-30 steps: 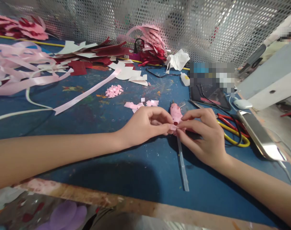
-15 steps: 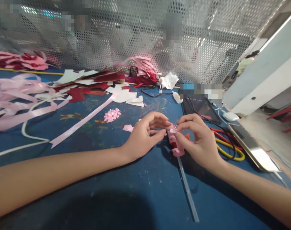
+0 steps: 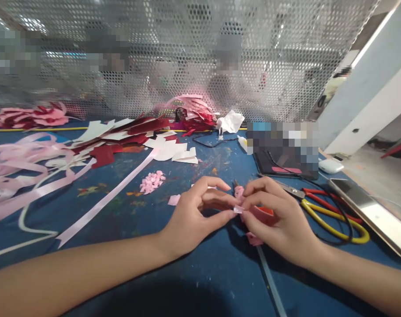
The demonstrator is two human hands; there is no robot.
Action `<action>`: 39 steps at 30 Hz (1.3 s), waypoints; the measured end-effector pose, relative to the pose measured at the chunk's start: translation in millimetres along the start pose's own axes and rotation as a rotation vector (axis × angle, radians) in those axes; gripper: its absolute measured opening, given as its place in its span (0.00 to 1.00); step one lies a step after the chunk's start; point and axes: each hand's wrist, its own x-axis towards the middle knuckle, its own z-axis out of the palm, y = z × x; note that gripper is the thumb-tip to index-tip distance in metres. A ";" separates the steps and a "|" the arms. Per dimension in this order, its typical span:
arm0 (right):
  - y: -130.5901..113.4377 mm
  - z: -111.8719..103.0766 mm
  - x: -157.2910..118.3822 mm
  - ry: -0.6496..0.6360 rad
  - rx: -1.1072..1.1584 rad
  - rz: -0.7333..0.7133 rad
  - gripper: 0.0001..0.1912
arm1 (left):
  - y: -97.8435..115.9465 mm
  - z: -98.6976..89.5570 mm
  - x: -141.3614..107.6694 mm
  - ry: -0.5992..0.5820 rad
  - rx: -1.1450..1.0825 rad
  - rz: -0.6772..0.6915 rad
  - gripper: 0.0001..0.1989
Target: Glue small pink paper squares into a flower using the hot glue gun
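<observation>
Between both hands is a small piece of pale pink satin ribbon (image 3: 238, 209). The thumb and fingertips of my left hand (image 3: 194, 218) close on its left end, while my right hand (image 3: 281, 220) pinches its right end. Partly hidden behind my right fingers lies a pink glue gun (image 3: 254, 239) with an orange part, its nozzle pointing away from me. A clear glue stick (image 3: 269, 278) sticks out of its back end. Left of my left hand are a pile of small folded pink ribbon pieces (image 3: 152, 182) and a flat pink scrap (image 3: 174, 200).
A long pink ribbon (image 3: 108, 198) and a ribbon tangle (image 3: 9, 154) lie left. White and dark red cut pieces (image 3: 117, 132) are behind. Right are scissors (image 3: 336, 224), a phone (image 3: 372, 215) and a dark tablet (image 3: 280, 164). A perforated metal screen (image 3: 174, 75) borders the back.
My left fingertips have moved in to the ribbon piece, where earlier a small gap showed. Both hands sit slightly nearer me, off the glue gun's nozzle end. The view has tilted up.
</observation>
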 end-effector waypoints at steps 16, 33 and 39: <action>0.8 -1.2 -0.3 0.020 -0.070 -0.050 0.06 | 1.2 0.2 3.9 0.026 0.072 -0.029 0.16; 0.8 -1.6 0.6 0.012 -0.033 -0.015 0.05 | 3.8 3.5 0.4 0.080 0.206 0.055 0.15; 1.5 -1.8 1.2 0.007 -0.040 -0.048 0.06 | 2.6 2.0 0.4 0.056 0.194 0.051 0.15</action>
